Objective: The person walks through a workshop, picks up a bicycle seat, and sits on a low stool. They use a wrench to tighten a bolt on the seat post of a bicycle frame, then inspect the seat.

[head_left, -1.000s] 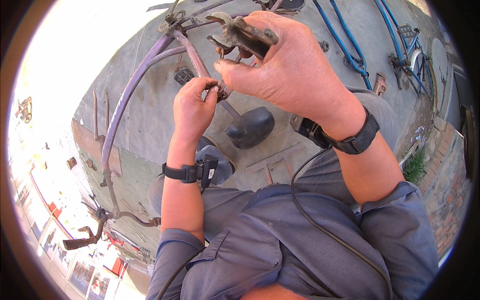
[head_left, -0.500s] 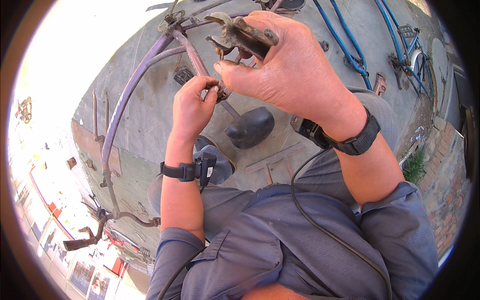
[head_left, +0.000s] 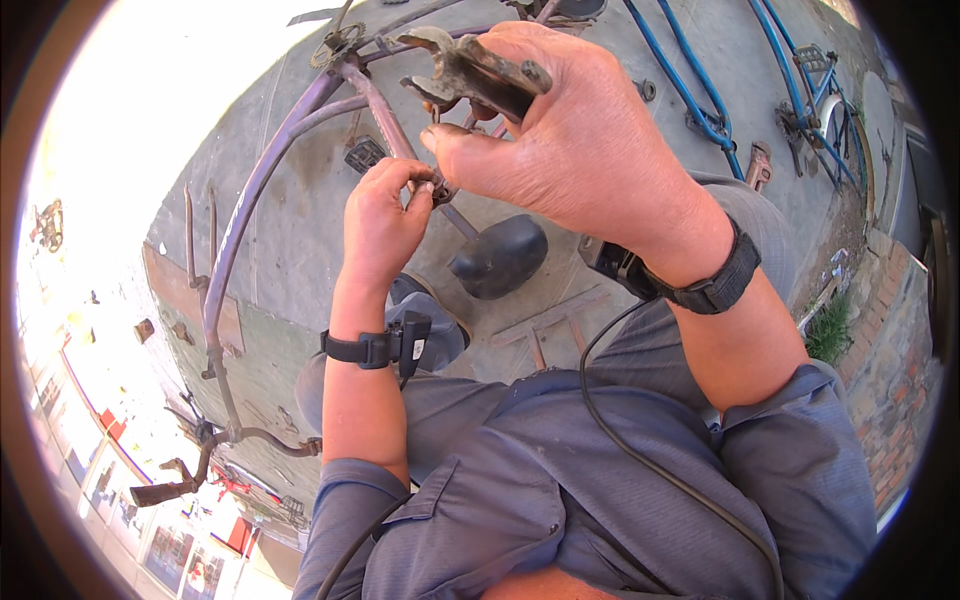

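Observation:
A purple bicycle frame (head_left: 232,225) lies in front of me, its black saddle (head_left: 500,257) toward me on a seat post (head_left: 458,221). My left hand (head_left: 385,215) is closed, thumb and fingers pinching at the seat clamp (head_left: 440,190) where the post meets the frame. Higher and closer to the camera, my right hand (head_left: 585,130) grips a worn steel open-ended wrench (head_left: 465,72), jaws pointing left. A small thin metal piece shows by the right thumb tip; its kind is unclear. The right fingers are mostly hidden behind the hand.
A black pedal (head_left: 364,153) and chainring (head_left: 338,45) sit beyond my left hand. Rusty handlebars (head_left: 225,435) are at the left. Blue bicycle frames (head_left: 700,100) and a red-brown pipe wrench (head_left: 759,166) lie at the right. A T-shaped metal piece (head_left: 548,318) is below the saddle.
My right hand and the wrench have shifted very slightly left. My left hand stays at the seat clamp, barely moved.

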Available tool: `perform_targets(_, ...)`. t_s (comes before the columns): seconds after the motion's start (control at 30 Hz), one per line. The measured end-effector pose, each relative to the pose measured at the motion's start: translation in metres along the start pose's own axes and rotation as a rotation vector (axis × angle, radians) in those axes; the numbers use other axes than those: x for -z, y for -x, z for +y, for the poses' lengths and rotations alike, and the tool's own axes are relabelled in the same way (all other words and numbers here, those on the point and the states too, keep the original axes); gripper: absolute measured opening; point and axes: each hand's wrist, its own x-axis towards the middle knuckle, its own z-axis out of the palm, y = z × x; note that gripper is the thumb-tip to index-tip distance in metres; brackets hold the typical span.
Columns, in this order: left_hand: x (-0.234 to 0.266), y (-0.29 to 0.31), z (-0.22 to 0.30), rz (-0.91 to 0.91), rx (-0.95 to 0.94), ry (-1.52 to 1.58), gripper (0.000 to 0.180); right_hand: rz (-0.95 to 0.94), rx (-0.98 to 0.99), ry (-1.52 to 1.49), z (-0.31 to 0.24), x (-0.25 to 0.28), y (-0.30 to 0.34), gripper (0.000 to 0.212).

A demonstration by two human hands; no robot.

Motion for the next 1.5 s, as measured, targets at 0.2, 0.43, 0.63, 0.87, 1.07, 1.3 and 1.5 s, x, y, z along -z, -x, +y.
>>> perform_targets(0.2, -0.0005, 0.0000, -0.0029, 0.017, -0.029, -0.034, 0.010, 0.008, -0.002, -0.001, -0.0006, 0.0009, 0.0003, 0.027)
perform_targets(0.43, -0.0027, -0.0011, -0.0033, 0.027, -0.062, -0.059, 0.009, 0.000, -0.010, 0.006, -0.0019, 0.0025, 0.0002, 0.027)
perform_targets(0.63, -0.0050, -0.0015, -0.0040, 0.038, -0.039, -0.045, 0.008, 0.011, 0.001, -0.006, -0.0011, 0.0024, 0.0003, 0.026)
perform_targets(0.87, -0.0042, -0.0012, -0.0064, 0.019, -0.026, -0.022, 0.008, 0.001, -0.009, 0.002, -0.0009, 0.0016, 0.0002, 0.026)
perform_targets(1.07, -0.0066, 0.0002, -0.0072, 0.039, -0.036, -0.083, 0.008, -0.087, -0.066, 0.043, -0.0032, 0.0043, 0.0015, 0.020)
perform_targets(1.3, -0.0080, 0.0010, -0.0085, 0.044, -0.031, -0.110, 0.007, -0.088, -0.050, 0.042, -0.0036, 0.0031, 0.0024, 0.021)
perform_targets(1.5, -0.0072, 0.0025, -0.0101, 0.054, 0.027, -0.063, 0.010, -0.093, -0.077, 0.042, -0.0050, 0.0038, 0.0047, 0.021)
